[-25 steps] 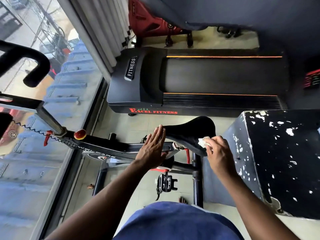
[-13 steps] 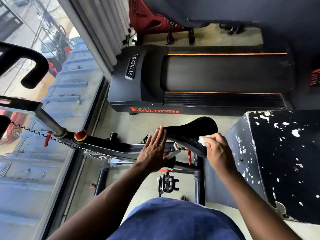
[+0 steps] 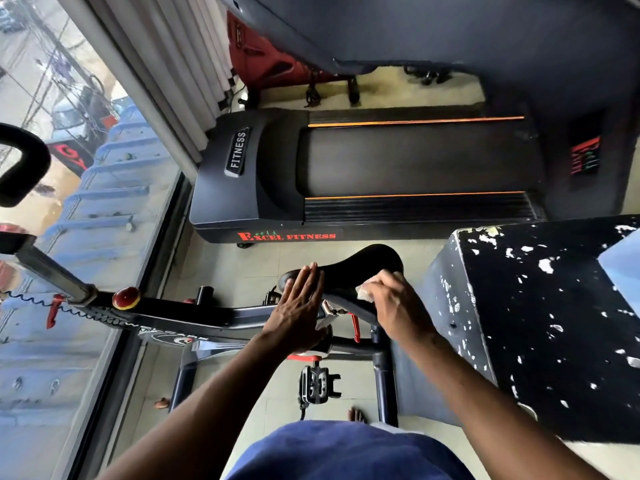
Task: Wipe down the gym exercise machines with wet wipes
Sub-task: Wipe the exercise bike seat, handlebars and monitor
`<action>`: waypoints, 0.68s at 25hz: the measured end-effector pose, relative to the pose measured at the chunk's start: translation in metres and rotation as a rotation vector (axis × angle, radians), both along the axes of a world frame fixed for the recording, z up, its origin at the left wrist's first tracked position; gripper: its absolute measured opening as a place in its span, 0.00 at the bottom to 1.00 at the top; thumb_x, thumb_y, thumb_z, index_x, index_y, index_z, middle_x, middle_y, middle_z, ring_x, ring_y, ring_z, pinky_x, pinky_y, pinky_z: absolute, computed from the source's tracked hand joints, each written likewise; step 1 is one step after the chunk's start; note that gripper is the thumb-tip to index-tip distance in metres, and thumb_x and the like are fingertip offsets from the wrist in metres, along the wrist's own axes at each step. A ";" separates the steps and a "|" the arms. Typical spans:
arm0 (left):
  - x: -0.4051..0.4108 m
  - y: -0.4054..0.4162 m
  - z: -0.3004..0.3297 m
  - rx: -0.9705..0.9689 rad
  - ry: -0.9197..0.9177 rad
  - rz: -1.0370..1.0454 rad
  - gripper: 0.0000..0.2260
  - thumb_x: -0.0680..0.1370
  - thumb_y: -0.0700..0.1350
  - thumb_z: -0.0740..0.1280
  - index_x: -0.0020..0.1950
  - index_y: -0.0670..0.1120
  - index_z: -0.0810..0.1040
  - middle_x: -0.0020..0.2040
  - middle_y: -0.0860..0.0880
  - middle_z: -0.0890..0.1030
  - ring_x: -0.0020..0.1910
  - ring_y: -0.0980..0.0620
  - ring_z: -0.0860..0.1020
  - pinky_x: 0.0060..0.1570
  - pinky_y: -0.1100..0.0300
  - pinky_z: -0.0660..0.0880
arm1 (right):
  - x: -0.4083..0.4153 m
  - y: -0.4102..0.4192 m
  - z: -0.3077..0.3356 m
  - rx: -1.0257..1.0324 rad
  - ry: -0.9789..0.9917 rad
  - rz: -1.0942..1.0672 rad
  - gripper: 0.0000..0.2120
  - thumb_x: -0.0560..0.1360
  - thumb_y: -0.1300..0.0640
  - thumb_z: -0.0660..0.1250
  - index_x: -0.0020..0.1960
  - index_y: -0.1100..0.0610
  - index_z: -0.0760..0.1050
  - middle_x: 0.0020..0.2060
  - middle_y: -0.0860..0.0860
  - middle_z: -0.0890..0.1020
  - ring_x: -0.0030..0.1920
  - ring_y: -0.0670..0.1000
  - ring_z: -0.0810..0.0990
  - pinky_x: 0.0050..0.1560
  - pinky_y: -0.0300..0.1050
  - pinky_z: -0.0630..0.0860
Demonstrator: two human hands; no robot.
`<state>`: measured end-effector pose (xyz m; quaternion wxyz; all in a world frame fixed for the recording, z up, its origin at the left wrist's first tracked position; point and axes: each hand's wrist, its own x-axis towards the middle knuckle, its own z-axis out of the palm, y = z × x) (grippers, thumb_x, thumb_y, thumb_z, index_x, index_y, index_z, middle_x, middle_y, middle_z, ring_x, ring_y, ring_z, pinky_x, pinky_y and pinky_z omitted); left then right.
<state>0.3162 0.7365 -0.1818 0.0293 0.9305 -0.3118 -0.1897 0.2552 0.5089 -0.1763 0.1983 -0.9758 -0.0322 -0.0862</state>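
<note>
Black saddle (image 3: 360, 268) — flat left hand (image 3: 298, 306)

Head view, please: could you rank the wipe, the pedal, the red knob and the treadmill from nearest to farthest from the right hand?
From the right hand:
1. Wipe, under its fingers on the saddle.
2. Pedal, below and to the left.
3. Red knob, far left on the bike frame.
4. Treadmill, on the floor beyond the saddle.

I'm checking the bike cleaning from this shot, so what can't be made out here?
- Wet wipe, head view: mostly covered by the right hand; its size and dirt can't be judged.
- Saddle nose: hidden under the left hand.
- Handlebar: cut off by the left edge.
- Red sticker on the treadmill: too small to read.
</note>
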 end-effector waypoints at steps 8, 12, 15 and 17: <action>-0.003 -0.006 0.003 0.024 -0.021 0.035 0.47 0.69 0.72 0.38 0.78 0.43 0.27 0.79 0.44 0.26 0.79 0.44 0.28 0.81 0.49 0.35 | -0.022 -0.034 -0.001 0.143 -0.019 -0.142 0.05 0.75 0.64 0.71 0.45 0.55 0.79 0.40 0.49 0.78 0.40 0.51 0.77 0.39 0.40 0.72; -0.001 -0.006 0.003 0.010 0.002 0.058 0.47 0.79 0.69 0.55 0.80 0.42 0.31 0.80 0.43 0.29 0.80 0.42 0.30 0.82 0.46 0.41 | 0.031 -0.048 0.000 0.156 -0.001 -0.159 0.08 0.73 0.70 0.66 0.43 0.57 0.77 0.40 0.52 0.78 0.37 0.56 0.79 0.36 0.46 0.78; -0.002 -0.008 0.004 0.028 -0.015 0.057 0.47 0.81 0.65 0.60 0.82 0.42 0.33 0.80 0.42 0.29 0.81 0.42 0.31 0.82 0.46 0.40 | 0.045 -0.057 -0.001 0.148 0.001 -0.158 0.08 0.73 0.71 0.66 0.44 0.58 0.77 0.41 0.53 0.79 0.37 0.57 0.79 0.36 0.46 0.78; -0.006 -0.011 0.005 0.024 -0.004 0.080 0.47 0.81 0.64 0.60 0.80 0.42 0.30 0.80 0.42 0.28 0.81 0.42 0.30 0.82 0.46 0.40 | 0.034 -0.056 -0.006 0.139 -0.003 -0.135 0.09 0.73 0.70 0.67 0.45 0.58 0.78 0.42 0.53 0.78 0.35 0.56 0.79 0.33 0.46 0.76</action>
